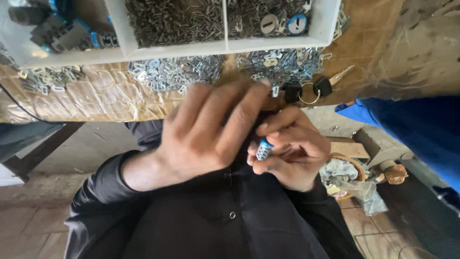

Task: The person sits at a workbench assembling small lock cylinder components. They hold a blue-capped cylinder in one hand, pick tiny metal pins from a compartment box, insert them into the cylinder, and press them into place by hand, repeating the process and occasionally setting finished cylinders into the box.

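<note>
Lock cylinder (264,149) – small, silvery with a blue end – sits pinched tight in the right hand (292,148) grip, close above the dark shirt. Left hand (211,129) curls beside it – can't tell what it's holding.

silver-blue cylinder (264,148), white tray (177,50), blk sleeves (103,184)
</note>
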`<state>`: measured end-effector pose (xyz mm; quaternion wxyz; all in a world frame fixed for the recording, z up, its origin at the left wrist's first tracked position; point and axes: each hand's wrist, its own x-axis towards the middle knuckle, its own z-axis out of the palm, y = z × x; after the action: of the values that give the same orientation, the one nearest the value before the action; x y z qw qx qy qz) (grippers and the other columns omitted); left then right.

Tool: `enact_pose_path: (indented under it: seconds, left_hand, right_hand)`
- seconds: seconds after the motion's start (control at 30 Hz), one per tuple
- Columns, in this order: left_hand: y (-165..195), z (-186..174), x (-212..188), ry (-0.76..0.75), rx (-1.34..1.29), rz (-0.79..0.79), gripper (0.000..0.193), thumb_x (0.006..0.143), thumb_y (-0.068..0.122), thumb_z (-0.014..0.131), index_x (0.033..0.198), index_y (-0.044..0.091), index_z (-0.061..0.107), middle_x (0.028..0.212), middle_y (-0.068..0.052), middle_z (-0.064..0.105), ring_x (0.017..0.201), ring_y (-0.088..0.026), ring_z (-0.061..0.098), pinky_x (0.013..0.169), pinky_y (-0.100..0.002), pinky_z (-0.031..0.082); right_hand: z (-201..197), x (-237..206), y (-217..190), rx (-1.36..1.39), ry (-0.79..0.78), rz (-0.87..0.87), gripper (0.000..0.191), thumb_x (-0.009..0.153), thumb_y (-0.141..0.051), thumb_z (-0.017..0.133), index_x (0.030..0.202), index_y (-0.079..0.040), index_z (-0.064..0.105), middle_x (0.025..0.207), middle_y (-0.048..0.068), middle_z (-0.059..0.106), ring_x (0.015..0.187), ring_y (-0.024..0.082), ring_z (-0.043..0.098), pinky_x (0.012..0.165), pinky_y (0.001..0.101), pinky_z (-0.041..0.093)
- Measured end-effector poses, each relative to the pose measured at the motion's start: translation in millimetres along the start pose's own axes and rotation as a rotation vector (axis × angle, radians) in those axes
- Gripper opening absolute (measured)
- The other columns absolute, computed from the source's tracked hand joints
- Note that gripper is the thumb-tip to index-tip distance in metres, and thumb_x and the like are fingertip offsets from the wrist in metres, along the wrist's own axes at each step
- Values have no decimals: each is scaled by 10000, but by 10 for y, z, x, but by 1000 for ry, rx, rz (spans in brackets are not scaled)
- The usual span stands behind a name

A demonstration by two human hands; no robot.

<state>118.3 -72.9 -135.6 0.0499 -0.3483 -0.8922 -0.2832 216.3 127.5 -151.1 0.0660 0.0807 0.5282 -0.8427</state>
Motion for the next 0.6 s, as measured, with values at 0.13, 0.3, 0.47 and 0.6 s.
enact_pose_path:
  seconds: [0.13, 0.3, 0.47, 0.6]
  left_hand:
    - [-33, -262, -54, -27, 68, -80, 267, 867, 20, 823, 1127, 59, 777, 985, -45, 686, 780, -196, 590, 639, -333, 501]
    - [6, -600, -63, -90, -198, -377, 276, 868, -47, 805, 1095, 91, 730, 1059, -27, 692, 855, -194, 608, 714, -310, 499]
    - [45, -494, -85, -59, -579, -237, 273, 740, -58, 832, 956, 73, 729, 949, -72, 702, 808, -224, 615, 671, -336, 511]
    - [-27, -550, -143, 51, -278, -323, 294, 778, -100, 800, 1014, 58, 724, 1000, -74, 715, 878, -247, 635, 721, -357, 521]
  right_hand:
    - [11, 12, -75, 85, -29, 36, 463, 874, 102, 857, 1273, -27, 661, 1256, 154, 584, 994, 226, 720, 784, 326, 712]
    - [47, 7, 12, 102, -34, 73, 473, 869, 104, 836, 1282, -6, 633, 1293, 178, 588, 979, 225, 721, 819, 331, 702]
    - [136, 56, 56, -38, -43, 77, 433, 832, 37, 846, 1213, -4, 645, 1258, 198, 615, 908, 177, 705, 742, 207, 577]
    - [247, 119, 5, -18, -68, 66, 369, 958, 37, 818, 1276, -2, 634, 1267, 175, 589, 1006, 211, 724, 837, 325, 708]
